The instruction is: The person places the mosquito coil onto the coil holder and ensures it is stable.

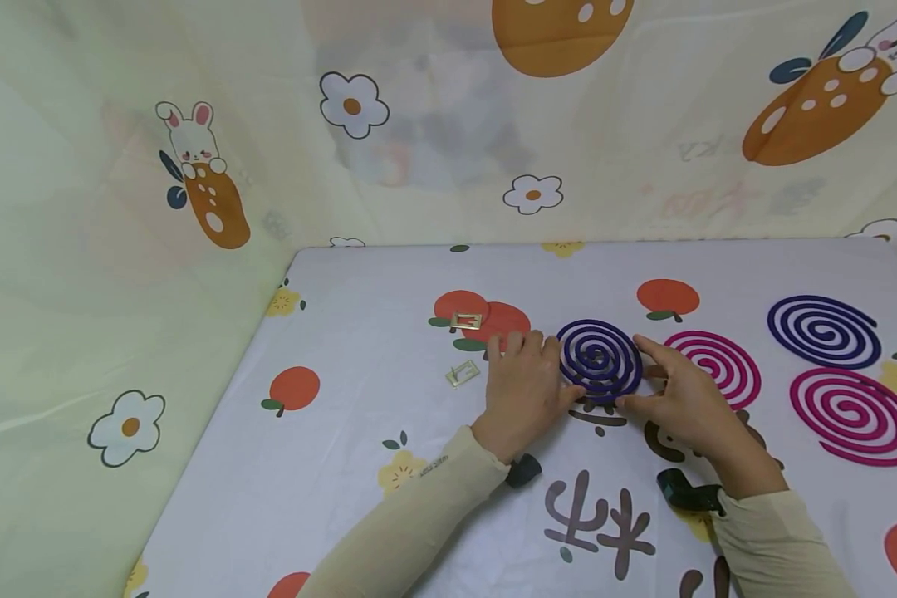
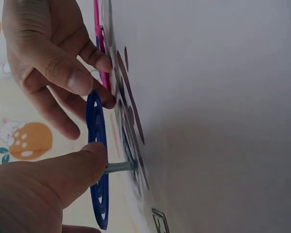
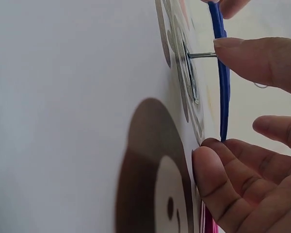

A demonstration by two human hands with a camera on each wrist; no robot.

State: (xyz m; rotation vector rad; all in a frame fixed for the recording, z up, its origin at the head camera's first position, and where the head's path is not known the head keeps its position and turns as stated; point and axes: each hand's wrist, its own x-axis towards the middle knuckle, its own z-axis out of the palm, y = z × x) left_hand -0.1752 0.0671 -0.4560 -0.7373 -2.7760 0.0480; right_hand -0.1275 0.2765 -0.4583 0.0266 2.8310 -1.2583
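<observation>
Holding a blue coil [image 1: 596,359] above the worktop [image 1: 269,490] in the left hand [image 1: 525,384], spreading the right hand [image 1: 686,400] at its three-o'clock rim, leaving room toward twelve o'clock, partly covering a pink coil [image 1: 712,366].

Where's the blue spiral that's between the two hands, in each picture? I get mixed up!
Head: the blue spiral is right of centre, showing its round rings.
Left wrist: the blue spiral is left of centre, seen nearly edge-on.
Right wrist: the blue spiral is at upper right, also nearly edge-on.
Shared landmark: the right hand, beside it every time.
</observation>
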